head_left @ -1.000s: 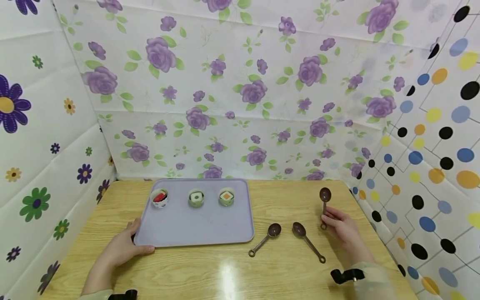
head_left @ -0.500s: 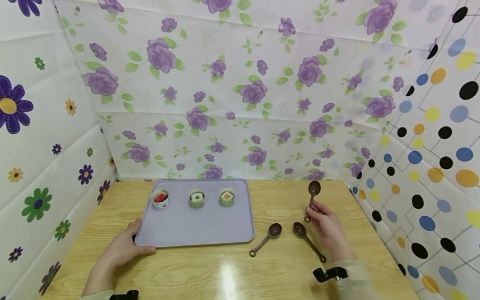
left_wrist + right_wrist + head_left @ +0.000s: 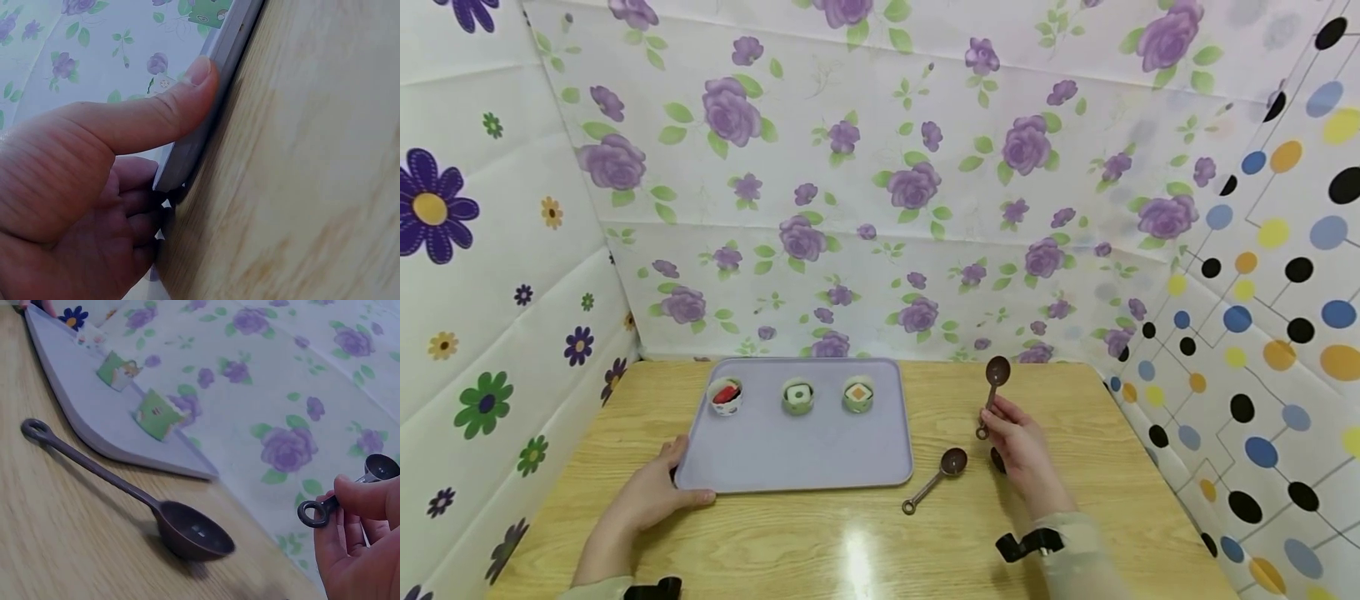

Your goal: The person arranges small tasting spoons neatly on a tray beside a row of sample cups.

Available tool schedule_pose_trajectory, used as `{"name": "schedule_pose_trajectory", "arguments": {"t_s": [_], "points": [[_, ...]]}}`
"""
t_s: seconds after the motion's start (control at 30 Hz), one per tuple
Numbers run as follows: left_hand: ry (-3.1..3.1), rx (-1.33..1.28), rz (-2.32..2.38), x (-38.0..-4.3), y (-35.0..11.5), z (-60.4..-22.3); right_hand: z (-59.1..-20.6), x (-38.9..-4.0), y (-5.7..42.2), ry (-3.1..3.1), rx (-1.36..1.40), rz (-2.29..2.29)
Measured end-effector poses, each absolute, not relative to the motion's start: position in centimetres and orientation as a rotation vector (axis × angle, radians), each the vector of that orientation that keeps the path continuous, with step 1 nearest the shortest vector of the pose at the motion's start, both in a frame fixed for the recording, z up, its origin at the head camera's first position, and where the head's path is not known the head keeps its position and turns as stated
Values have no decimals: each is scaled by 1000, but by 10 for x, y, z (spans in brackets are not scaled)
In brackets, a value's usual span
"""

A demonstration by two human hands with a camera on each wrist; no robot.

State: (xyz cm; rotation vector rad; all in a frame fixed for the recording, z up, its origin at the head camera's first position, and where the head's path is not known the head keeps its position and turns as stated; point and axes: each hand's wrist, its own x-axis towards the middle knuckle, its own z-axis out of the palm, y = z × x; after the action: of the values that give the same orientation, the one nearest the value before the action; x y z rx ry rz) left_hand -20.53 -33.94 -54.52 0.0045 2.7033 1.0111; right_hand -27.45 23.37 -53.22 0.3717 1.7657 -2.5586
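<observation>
Lavender and rectangular, the rimmed tray (image 3: 797, 462) is gripped at its near-left corner by the left hand (image 3: 649, 495). Off the tray's near-right corner, a dark-brown spoon with a ring-ended handle (image 3: 953, 463) lies on the wood-grain worktop (image 3: 775, 550). Beside a mostly hidden dark-brown rounded piece (image 3: 997, 461), the right hand (image 3: 1025, 454) pinches a second dark-brown spoon (image 3: 997, 371), raised above the worktop. Near the tray's far edge stand one white cup (image 3: 726, 409) and two green cups (image 3: 797, 407).

Tray (image 3: 801, 454) on the table's (image 3: 790, 542) left side
Three cups (image 3: 798, 408) are standing in its back half; one spoon (image 3: 954, 462) is lying between the tray and the right hand (image 3: 1024, 450).
</observation>
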Motion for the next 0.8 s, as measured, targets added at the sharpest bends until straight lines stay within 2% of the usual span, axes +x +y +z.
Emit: {"name": "schedule_pose_trajectory", "arguments": {"t_s": [0.8], "points": [[2703,-11,1003,-206,-339,-546,-545,-266,89,1610,133,-2372]]}}
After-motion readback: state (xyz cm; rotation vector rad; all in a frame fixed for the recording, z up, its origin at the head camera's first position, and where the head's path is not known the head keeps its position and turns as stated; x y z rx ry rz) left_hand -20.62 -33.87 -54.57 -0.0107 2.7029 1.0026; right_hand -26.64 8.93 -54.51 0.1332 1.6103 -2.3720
